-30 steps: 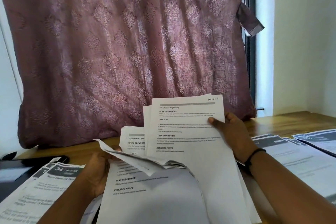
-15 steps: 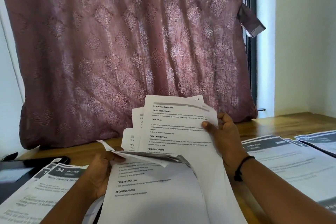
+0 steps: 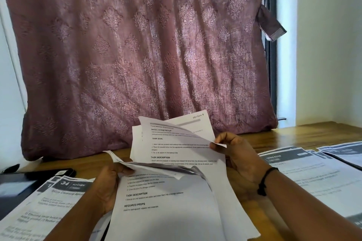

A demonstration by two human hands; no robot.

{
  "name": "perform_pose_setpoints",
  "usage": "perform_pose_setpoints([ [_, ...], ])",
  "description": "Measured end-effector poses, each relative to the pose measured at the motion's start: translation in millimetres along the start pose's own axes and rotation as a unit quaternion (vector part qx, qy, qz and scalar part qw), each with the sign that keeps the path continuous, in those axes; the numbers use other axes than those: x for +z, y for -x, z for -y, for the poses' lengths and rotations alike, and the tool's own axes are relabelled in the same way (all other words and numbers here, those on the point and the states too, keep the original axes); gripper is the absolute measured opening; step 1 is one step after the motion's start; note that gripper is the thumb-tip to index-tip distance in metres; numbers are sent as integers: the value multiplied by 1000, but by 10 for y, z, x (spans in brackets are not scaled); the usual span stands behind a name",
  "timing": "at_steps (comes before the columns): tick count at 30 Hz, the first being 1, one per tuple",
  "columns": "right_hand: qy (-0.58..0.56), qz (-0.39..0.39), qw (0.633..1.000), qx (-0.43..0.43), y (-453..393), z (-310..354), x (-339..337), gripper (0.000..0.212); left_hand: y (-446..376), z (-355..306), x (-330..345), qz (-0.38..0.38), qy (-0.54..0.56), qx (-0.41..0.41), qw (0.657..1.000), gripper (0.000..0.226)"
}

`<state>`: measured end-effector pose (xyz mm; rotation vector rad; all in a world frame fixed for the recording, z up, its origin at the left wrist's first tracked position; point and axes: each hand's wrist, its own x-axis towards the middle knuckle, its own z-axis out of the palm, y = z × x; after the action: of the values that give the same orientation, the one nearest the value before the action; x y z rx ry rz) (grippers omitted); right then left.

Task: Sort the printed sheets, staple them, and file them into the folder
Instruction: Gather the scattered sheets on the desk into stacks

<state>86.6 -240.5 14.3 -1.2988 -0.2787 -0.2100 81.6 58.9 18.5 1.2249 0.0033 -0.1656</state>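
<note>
Left hand: The left hand (image 3: 106,186) is reaching up from the bottom left. Its thumb is curling over the left edge of the stack of sheets (image 3: 166,201), and its fingers are going behind the paper, so it is gripping the stack.
Right hand: The right hand (image 3: 238,159) is coming in from the bottom right with the arm slanting up toward the middle. Its thumb and fingers are pinching the right edge of the top sheet (image 3: 176,143). That edge is curling under the fingertips.
Wristband: A black wristband (image 3: 265,181) is sitting around the right wrist.
Stack of sheets: The stack is being held up in the air, in the middle, between the two hands and above the table (image 3: 293,131). The pages are fanning apart. One bent page (image 3: 148,168) is flopping forward near the left thumb.
Top sheet: It is standing up behind the bent page, with printed words facing the camera.
Left pile: A kitchen sheet pile (image 3: 49,201) is lying flat on the table beside the left arm.
Right pile: A living room sheet pile (image 3: 305,174) is lying flat on the table beside the right arm.
Dark thing: A flat dark thing (image 3: 17,188) is lying at the far left; I cannot tell what it is.
Curtain: A purple curtain (image 3: 137,55) is hanging behind the table.
</note>
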Motion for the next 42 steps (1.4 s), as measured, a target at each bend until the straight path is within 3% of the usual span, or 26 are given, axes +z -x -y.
perform_pose_setpoints([
  [2,2,-12,1000,0,-3,-6,-5,15,9,-1,12,3,3,-6,1000,23],
  [6,5,-59,998,16,-46,-31,-39,46,51,-11,46,1,6,2,1000,23],
  [10,33,-32,998,33,-30,-5,-97,57,-29,-4,15,-5,81,67,994,74],
  [11,40,-21,998,33,-24,19,-126,56,-16,0,26,7,83,79,993,74],
  [14,46,-8,998,43,-1,124,-222,48,55,5,95,32,52,73,995,29],
  [17,59,27,995,74,59,148,-206,49,5,-2,50,17,49,56,997,19],
  [21,99,64,987,110,115,-37,-44,60,-33,-2,17,-37,14,-14,999,23],
  [23,105,48,983,142,96,-148,55,39,-46,4,18,-43,-11,-26,999,25],
  [25,126,24,977,170,71,-227,122,31,-69,27,3,-53,-31,-29,998,23],
  [35,27,41,973,227,59,-296,291,57,-102,73,25,-27,-57,-23,998,24],
  [38,111,39,975,188,100,-215,309,49,-101,67,20,-16,-50,-7,999,35],
  [42,278,-92,955,53,68,-124,233,34,-97,67,17,-5,-49,5,999,46],
])
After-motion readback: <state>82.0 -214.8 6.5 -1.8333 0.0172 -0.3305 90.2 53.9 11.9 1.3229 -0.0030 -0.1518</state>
